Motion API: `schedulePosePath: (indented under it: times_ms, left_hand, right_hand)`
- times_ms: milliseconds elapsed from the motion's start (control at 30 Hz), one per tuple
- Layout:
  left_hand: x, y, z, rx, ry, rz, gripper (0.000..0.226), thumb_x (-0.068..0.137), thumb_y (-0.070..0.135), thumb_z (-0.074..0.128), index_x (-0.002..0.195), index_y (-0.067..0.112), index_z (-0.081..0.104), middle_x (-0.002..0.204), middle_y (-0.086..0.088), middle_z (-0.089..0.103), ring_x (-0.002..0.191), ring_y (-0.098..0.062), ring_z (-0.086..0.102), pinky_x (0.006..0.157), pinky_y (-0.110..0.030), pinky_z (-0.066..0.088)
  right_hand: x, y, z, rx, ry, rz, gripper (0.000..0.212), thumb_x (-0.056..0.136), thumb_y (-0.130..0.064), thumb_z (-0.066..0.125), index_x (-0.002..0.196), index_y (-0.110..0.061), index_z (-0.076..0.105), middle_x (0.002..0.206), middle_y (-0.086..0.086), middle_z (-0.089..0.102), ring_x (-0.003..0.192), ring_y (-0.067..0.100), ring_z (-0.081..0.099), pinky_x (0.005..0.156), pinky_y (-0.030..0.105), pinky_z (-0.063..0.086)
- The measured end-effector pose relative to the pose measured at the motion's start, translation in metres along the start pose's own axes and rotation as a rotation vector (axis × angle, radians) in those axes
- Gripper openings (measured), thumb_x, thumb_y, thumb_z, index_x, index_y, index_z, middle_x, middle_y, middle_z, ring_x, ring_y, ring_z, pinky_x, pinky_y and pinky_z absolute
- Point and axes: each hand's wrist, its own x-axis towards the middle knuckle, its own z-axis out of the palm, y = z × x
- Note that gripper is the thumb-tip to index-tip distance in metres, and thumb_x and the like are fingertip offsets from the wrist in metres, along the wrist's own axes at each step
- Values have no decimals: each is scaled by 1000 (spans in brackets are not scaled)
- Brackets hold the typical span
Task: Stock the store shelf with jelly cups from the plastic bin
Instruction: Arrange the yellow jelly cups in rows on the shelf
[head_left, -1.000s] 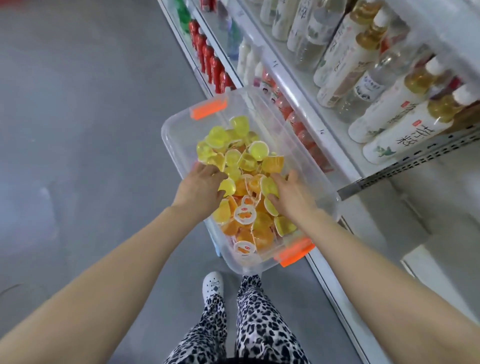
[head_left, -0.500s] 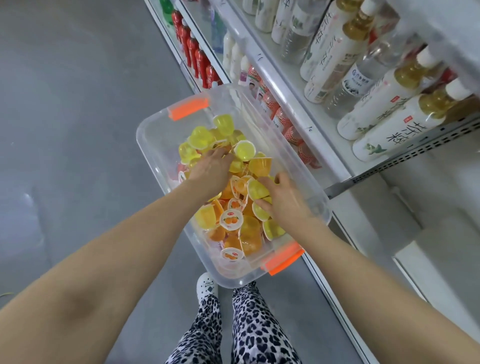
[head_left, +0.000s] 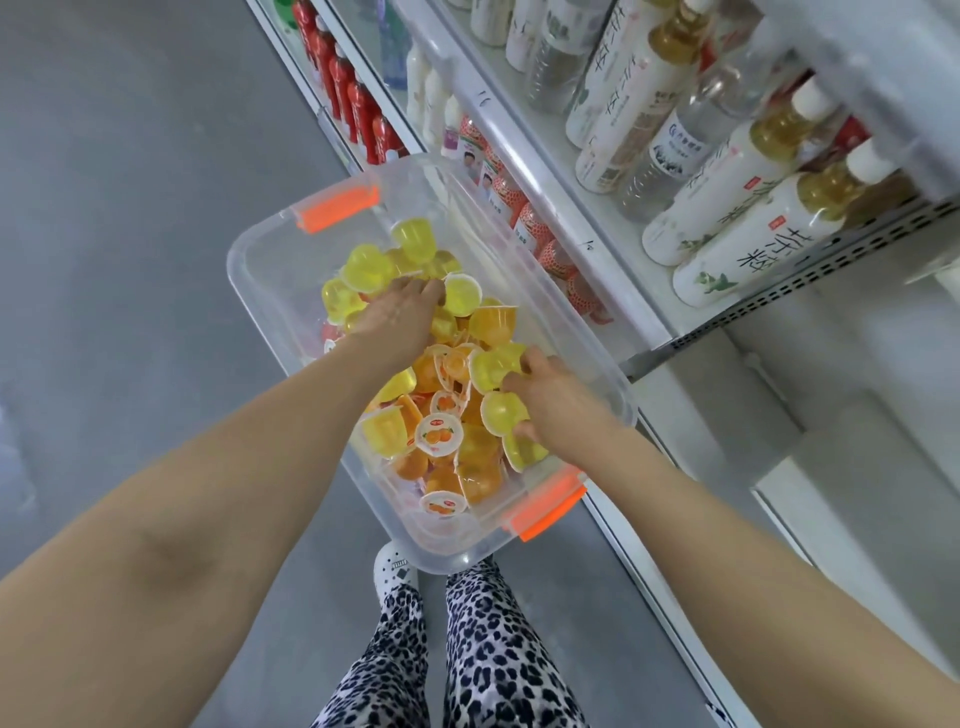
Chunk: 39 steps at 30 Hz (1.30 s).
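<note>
**Both hands in the bin**

Grey floor (head_left: 130, 260), store shelf (head_left: 524, 171) of bottles (head_left: 748, 228) on your right. Clear plastic bin (head_left: 270, 291) with orange latches sits beside the shelf, holding a heap of yellow and orange jelly cups (head_left: 436, 436). Your left hand (head_left: 400, 317) lies fingers-down on the far yellow cups; grip cannot be told. Your right hand (head_left: 550, 400) curls around yellow cups at the heap's right edge.

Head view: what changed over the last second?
The left hand moved from the near-middle of the jelly cups toward the yellow ones at the bin's far end. The right hand stayed among cups by the right wall. Plastic bin unmoved; nothing lifted out.
</note>
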Motion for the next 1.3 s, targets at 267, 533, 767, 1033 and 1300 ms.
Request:
schedulePosePath:
  times_ms: [267, 533, 767, 1033, 1300]
  left_hand:
    - [-21, -12, -5, -107, -3, 18, 42, 89, 12, 67, 126, 18, 47, 123, -7, 58, 107, -31, 57, 82, -42, 49]
    - [-15, -2, -2, 183, -133, -48, 75, 95, 47, 53, 154, 19, 15, 152, -19, 29, 136, -39, 29, 108, -46, 33]
    - [-23, -2, 3, -55, 65, -4, 52, 84, 44, 70, 125, 21, 48, 137, -11, 44, 131, -33, 36, 102, -47, 37]
    - [-34, 1, -8, -224, 76, -8, 38, 88, 22, 69, 117, 11, 48, 118, -11, 60, 104, -32, 57, 78, -37, 42]
    - [-49, 7, -7, -56, -26, 52, 60, 78, 18, 79, 133, 17, 53, 143, -15, 31, 122, -37, 49, 93, -42, 44]
  right_hand:
    - [-26, -6, -6, 355, 177, 189, 48, 86, -29, 67, 128, -14, 48, 124, 6, 60, 110, 27, 58, 87, 39, 48]
    - [-58, -8, 1, 518, 355, 208, 64, 87, -20, 60, 141, -48, 37, 108, -4, 37, 84, 11, 47, 99, 57, 42]
    - [-67, -18, -4, 586, 412, 255, 42, 80, -18, 66, 112, -36, 44, 112, -3, 41, 81, 14, 50, 99, 55, 41]
    - [-78, -23, 0, 616, 557, 279, 32, 77, -20, 72, 93, -20, 45, 97, -4, 49, 78, 3, 36, 61, 17, 29]
    - [-96, -28, -1, 665, 584, 321, 34, 79, -27, 73, 90, -26, 42, 96, -6, 52, 69, 11, 51, 62, 24, 39]
